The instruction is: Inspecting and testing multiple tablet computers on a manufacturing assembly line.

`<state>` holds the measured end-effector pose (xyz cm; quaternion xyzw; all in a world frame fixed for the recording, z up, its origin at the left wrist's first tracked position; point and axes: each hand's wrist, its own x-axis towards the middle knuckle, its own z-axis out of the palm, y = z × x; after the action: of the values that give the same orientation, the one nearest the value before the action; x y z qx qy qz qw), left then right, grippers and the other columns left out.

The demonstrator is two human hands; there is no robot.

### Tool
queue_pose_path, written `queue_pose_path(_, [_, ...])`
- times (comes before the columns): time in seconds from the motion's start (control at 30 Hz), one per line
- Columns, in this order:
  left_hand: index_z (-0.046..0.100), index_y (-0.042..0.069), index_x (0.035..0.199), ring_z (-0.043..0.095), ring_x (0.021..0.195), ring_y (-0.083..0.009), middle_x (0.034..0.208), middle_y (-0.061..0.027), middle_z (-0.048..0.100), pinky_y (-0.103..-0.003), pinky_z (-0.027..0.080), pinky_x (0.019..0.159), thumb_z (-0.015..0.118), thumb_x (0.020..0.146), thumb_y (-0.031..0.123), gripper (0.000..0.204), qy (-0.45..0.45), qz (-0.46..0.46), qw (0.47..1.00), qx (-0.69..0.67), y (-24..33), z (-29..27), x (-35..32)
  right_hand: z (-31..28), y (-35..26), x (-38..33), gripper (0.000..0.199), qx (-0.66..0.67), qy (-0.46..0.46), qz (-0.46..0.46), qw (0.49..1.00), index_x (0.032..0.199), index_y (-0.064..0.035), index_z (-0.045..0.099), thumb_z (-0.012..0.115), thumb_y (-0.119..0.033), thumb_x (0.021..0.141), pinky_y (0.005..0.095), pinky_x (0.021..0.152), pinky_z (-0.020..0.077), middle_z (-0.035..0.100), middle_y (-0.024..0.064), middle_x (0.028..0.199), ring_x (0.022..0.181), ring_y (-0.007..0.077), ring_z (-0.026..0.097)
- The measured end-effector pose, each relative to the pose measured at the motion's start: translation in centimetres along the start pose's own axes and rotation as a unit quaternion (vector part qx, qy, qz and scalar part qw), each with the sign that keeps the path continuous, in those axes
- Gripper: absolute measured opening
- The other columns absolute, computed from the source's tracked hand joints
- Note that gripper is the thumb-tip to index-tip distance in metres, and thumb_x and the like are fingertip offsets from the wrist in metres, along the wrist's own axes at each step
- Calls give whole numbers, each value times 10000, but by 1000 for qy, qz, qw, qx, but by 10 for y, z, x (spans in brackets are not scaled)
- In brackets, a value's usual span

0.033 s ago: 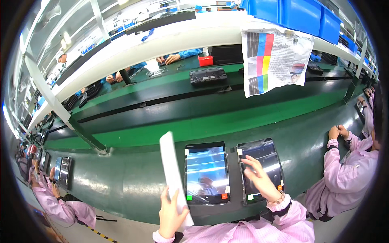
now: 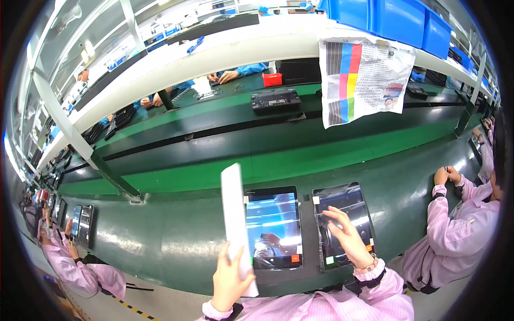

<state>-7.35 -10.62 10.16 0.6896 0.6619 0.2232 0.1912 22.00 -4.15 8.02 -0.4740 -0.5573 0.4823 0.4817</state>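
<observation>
White slab (image 2: 234, 206) in left hand (image 2: 230, 278); right hand (image 2: 348, 238), fingers (image 2: 339, 215) apart, over dark tablet (image 2: 332, 242).

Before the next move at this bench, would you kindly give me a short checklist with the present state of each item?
1. White strip held securely: ok as far as visible; the left hand grips its lower end.
2. Left tablet lit: ok, its screen shows a bluish picture.
3. Left tablet fully in view: not ok, the white strip hides its lower left corner.
4. Right tablet lit: cannot tell, its screen looks dark under glare.
5. Right hand off the right tablet's screen: cannot tell, its fingers are over it, but contact is unclear.
6. Tablets apart: ok, there is a gap between them.
</observation>
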Motion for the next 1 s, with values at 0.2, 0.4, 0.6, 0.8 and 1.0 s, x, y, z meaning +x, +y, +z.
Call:
queue_pose_path(0.2, [522, 191, 1239, 597, 918, -314, 1305, -212, 391, -378, 532, 725, 671, 685, 280, 581, -50, 231, 969, 77, 52, 66, 33, -33, 8, -36, 221, 29, 119, 43, 992, 1080, -37, 604, 513, -103, 890, 311, 963, 375, 537, 83, 1213, 1155, 185, 473])
queue_pose_path(0.4, [524, 172, 1232, 617, 769, -279, 1282, -243, 393, -326, 536, 571, 659, 723, 296, 541, -83, 245, 956, 139, 72, 100, 42, -60, 11, -57, 183, -93, 188, 0, 978, 1011, -14, 619, 494, -61, 886, 309, 900, 416, 564, 107, 1136, 1068, 218, 534])
queue_pose_path(0.6, [547, 168, 1204, 614, 741, -268, 1290, -209, 418, -336, 528, 634, 649, 786, 313, 455, -32, 253, 961, 112, 61, 78, 39, -59, 6, -49, 166, -135, 164, -7, 977, 967, -11, 630, 505, -84, 887, 312, 870, 432, 605, 117, 1047, 1004, 225, 570])
queue_pose_path(0.8, [501, 70, 1198, 578, 798, -242, 1171, -163, 487, -346, 491, 675, 631, 803, 133, 420, 135, -29, 988, -68, -15, 50, 16, -85, 14, -40, 153, -257, 175, -24, 950, 919, 16, 608, 484, -69, 888, 313, 864, 433, 617, 126, 973, 953, 237, 589])
queue_pose_path(1.0, [507, 7, 1139, 547, 695, -94, 880, -47, 597, -226, 446, 621, 520, 927, 146, 254, 19, -159, 913, -374, -83, 64, -1, -121, 60, -39, 136, -419, 201, -16, 885, 906, 19, 571, 494, -90, 885, 346, 692, 445, 596, 155, 854, 770, 268, 585])
